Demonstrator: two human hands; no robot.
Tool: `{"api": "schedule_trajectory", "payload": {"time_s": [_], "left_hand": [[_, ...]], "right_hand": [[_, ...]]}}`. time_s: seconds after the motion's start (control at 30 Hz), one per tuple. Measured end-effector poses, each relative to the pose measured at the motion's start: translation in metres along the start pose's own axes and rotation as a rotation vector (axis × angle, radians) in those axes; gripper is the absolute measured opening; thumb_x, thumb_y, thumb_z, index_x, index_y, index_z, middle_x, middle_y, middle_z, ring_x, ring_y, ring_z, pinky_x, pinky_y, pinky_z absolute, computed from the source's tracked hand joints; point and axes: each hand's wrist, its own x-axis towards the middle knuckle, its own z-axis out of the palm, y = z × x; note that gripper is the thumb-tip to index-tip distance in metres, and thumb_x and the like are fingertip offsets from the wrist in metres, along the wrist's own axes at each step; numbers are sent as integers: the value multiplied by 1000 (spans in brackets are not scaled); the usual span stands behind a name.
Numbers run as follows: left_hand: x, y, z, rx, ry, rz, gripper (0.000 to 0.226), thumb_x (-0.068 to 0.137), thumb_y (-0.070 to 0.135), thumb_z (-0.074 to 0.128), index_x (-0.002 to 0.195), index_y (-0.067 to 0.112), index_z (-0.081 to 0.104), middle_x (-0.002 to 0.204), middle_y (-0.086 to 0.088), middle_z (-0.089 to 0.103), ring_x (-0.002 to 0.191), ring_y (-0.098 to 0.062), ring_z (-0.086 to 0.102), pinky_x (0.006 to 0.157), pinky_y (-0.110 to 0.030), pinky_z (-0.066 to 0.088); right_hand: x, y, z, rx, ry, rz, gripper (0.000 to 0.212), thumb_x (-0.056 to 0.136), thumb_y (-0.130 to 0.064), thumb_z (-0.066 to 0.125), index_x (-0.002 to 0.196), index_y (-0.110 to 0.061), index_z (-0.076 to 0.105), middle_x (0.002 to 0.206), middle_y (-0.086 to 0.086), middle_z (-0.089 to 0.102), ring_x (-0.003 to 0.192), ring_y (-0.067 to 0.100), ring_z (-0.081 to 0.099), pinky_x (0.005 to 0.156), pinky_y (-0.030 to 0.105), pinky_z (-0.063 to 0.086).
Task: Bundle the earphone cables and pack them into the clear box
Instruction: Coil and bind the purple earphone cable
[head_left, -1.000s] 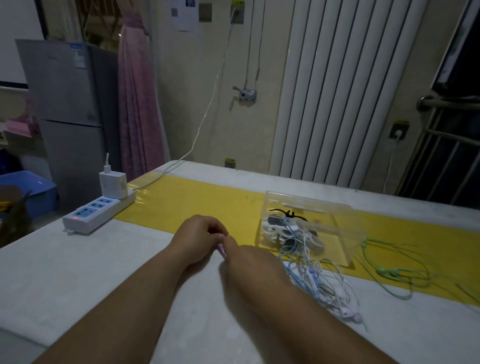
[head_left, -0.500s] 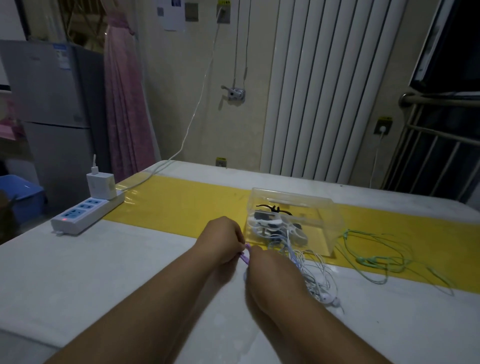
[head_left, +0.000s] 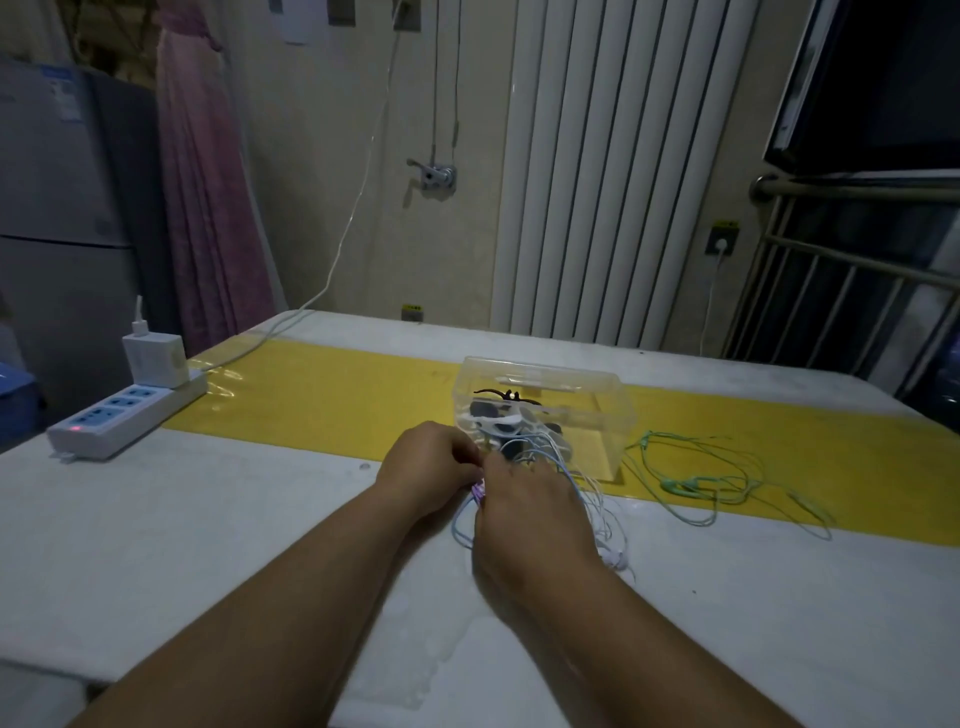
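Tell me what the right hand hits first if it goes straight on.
The right hand points forward at the clear box. Beyond the earphone cables bunched at its fingers, it would probably meet the box's near wall first; depth is hard to judge.

We take this for a lived-in room of a home rather than a workshop. We see a grey fridge (head_left: 57, 208) at the left wall, a pink curtain (head_left: 208, 197) hanging beside it, and a tall white radiator (head_left: 623, 171) on the cream back wall. On the bench (head_left: 208, 519) lies a household power strip (head_left: 124, 415) with a phone charger (head_left: 155, 358) plugged in.
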Motion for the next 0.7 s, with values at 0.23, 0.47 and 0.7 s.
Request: {"api": "schedule_trajectory", "payload": {"time_s": [0.23,0.47,0.7], "left_hand": [[-2,-4,3,-31,31,9,7,74,28,77,81,27,76,84,8,74,80,-10,65,74,-28,51],[-3,-5,3,-51,15,7,10,75,22,75,84,26,77,87,9,74,82,-9,65,74,-25,49],[-3,-6,4,-51,33,17,6,76,28,76,83,27,76,87,9,74,83,-8,64,76,-27,51]], "right_hand": [[5,0,6,-103,6,-56,38,83,-21,53,120,-14,51,118,9,55,109,27,46,89,35,36],[8,3,8,-29,162,29,32,89,-22,49,120,-13,50,122,9,45,112,28,45,94,34,36],[8,1,-4,-128,-37,-53,29,83,-12,58,112,-13,59,110,8,65,103,27,59,73,31,38]]}}
